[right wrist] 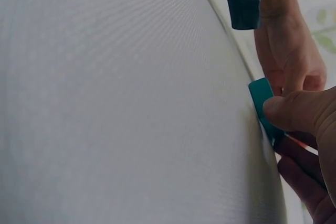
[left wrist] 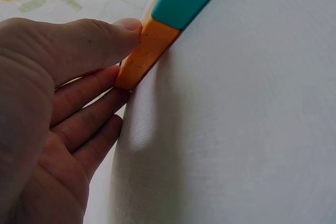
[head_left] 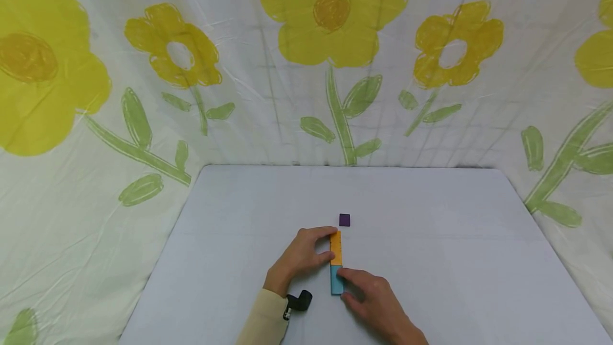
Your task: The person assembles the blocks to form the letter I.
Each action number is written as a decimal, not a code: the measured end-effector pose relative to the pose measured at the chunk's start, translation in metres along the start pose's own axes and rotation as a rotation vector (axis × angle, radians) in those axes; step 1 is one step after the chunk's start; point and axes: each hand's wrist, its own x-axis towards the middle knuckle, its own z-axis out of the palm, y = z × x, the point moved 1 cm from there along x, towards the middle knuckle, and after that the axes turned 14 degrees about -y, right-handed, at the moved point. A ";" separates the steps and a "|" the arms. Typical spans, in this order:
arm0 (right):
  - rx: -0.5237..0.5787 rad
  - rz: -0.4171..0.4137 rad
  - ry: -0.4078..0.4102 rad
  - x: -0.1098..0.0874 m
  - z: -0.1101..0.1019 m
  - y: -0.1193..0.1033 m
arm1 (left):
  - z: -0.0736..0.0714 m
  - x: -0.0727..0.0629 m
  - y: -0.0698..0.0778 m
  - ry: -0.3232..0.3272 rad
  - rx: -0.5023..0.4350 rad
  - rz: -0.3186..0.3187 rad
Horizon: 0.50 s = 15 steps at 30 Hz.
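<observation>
An orange rectangular block (head_left: 336, 248) with small dark marks and a teal block (head_left: 337, 280) lie end to end on the white table, forming one straight bar. My left hand (head_left: 301, 252) pinches the orange block from the left, index finger at its far end and thumb near the joint. From the right, my right hand (head_left: 373, 300) holds the teal block, its index finger on the block and its thumb by the near end. In the left wrist view the thumb (left wrist: 118, 38) presses the orange side. Just beyond the bar sits a small dark purple square block (head_left: 345, 220).
The white tabletop (head_left: 431, 217) spreads around both hands, with rounded far corners. Behind it hangs a pale curtain (head_left: 268, 121) printed with yellow flowers. A black wrist camera (head_left: 300, 301) is strapped at the left sleeve (head_left: 263, 318), low over the table.
</observation>
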 end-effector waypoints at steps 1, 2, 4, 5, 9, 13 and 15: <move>0.001 -0.001 0.000 0.000 0.000 0.000 | 0.000 0.000 0.000 -0.002 -0.005 -0.005; 0.002 0.002 -0.001 0.000 0.000 0.000 | 0.000 0.000 0.000 -0.005 -0.006 -0.010; 0.004 0.005 -0.001 0.000 0.000 0.000 | 0.000 0.000 0.001 -0.007 -0.009 -0.013; 0.004 0.005 0.000 0.000 0.000 0.000 | 0.000 0.000 0.001 -0.007 -0.010 -0.013; 0.006 0.005 0.003 0.000 0.001 0.000 | -0.001 0.000 0.001 -0.008 -0.005 -0.011; 0.000 -0.006 0.019 0.000 0.001 0.000 | 0.000 0.000 0.001 -0.007 0.000 -0.010; -0.002 -0.009 0.025 0.000 0.001 -0.001 | -0.001 0.000 0.001 -0.006 -0.002 -0.006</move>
